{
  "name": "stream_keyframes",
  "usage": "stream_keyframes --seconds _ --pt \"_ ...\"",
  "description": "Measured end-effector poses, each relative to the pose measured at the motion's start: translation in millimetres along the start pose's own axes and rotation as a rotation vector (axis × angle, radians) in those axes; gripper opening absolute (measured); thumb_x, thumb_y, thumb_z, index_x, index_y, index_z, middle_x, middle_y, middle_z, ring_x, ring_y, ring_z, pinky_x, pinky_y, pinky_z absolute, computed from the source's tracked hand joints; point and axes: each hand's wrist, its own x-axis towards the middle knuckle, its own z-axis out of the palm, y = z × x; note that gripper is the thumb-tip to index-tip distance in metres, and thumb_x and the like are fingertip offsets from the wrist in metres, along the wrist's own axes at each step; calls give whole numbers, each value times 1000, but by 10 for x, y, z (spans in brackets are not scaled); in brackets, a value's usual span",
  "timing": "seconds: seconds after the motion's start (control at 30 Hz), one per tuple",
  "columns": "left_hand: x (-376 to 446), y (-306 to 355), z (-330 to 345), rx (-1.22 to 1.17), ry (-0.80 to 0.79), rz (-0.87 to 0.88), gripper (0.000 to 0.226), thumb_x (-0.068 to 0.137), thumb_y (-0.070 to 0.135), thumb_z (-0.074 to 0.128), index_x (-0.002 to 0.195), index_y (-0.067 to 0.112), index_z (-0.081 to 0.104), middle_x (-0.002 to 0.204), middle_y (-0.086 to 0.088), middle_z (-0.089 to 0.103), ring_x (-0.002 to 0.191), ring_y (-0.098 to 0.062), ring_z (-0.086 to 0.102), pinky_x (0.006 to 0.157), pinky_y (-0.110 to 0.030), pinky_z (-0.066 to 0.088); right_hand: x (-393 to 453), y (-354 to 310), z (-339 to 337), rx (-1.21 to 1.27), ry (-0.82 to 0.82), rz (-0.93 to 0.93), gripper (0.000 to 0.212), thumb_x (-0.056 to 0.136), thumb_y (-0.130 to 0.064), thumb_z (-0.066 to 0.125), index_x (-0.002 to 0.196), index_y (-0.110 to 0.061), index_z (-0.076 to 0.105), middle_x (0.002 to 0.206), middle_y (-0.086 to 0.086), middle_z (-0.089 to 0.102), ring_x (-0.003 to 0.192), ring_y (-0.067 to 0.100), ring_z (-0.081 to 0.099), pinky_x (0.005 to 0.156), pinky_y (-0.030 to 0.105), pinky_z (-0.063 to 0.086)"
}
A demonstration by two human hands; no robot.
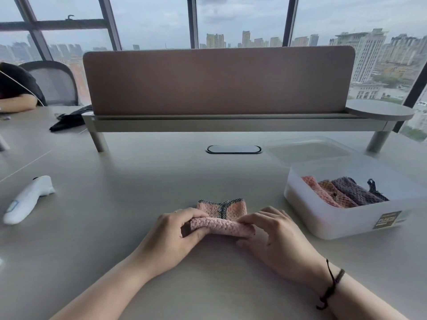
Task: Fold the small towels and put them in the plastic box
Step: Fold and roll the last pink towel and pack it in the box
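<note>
A small pink towel with a black-and-white checked edge lies on the table in front of me, its near part rolled over into a fold. My left hand pinches the fold's left end, thumb under and fingers on top. My right hand pinches the right end the same way. To the right stands the translucent plastic box, open, with three folded towels in pink, orange and purple standing side by side inside it.
The box's clear lid lies behind the box. A white handheld device lies at the left. A raised shelf with a pink divider panel crosses the back. Another person's arm rests at far left.
</note>
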Motion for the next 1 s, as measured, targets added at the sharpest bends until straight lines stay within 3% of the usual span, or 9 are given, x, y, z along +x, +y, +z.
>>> stream_keyframes --seconds 0.07,0.2,0.3,0.37,0.47,0.57,0.67,0.8,1.0 --pt "4 -8 4 -27 31 -48 23 83 41 74 105 36 70 92 21 74 85 3 69 79 -26 54 1 21 9 56 14 89 40 76 -66 57 107 -43 67 90 -18 65 92 3 57 87 23 46" --pt "15 -12 43 -80 68 -125 33 82 61 65 99 33 68 58 6 64 49 -3 50 53 -25 44 27 8 37 244 43 232 19 81 -50 69 98 -40 67 70 -14 66 65 0 60 68 24 51" --pt "23 10 57 -74 76 -150 24 83 48 69 97 29 68 50 10 58 44 -4 47 50 -19 38 52 -47 46 309 46 296 20 83 -48 71 96 -35 62 61 -8 68 49 2 51 52 18 40" --pt "32 16 67 -39 79 -182 19 84 42 73 96 28 68 48 11 57 44 -5 47 51 -19 38 79 -61 72 259 64 334 24 81 -51 71 95 -34 61 57 -9 67 50 2 53 50 16 35" --pt "45 5 90 33 106 -224 18 82 42 76 92 29 68 48 11 54 45 -6 46 51 -25 40 117 -68 120 128 61 378 33 79 -58 67 100 -33 61 57 -9 64 59 2 58 58 25 46" --pt "41 -3 92 139 123 -275 28 77 54 75 92 32 69 57 12 57 62 -4 55 63 -30 49 126 -70 141 2 19 394 40 80 -64 59 109 -36 61 67 -13 65 79 7 64 64 27 46" --pt "39 -34 77 228 102 -274 50 70 75 58 96 34 70 72 15 59 82 -10 59 76 -32 52 122 -70 130 -89 -10 405 43 81 -68 54 108 -36 64 88 -12 70 94 13 65 68 26 43" --pt "52 -67 81 263 47 -252 58 68 80 46 98 35 70 83 17 58 90 -12 56 81 -31 49 128 -83 101 -83 -41 397 36 83 -66 55 100 -35 62 79 -13 64 90 13 63 64 27 40" --pt "44 -32 63 86 15 -151 30 79 50 73 78 28 52 66 12 55 69 -6 51 64 -24 42 76 -50 55 -14 -82 311 29 86 -60 57 95 -32 54 80 -13 64 79 9 60 65 29 44"
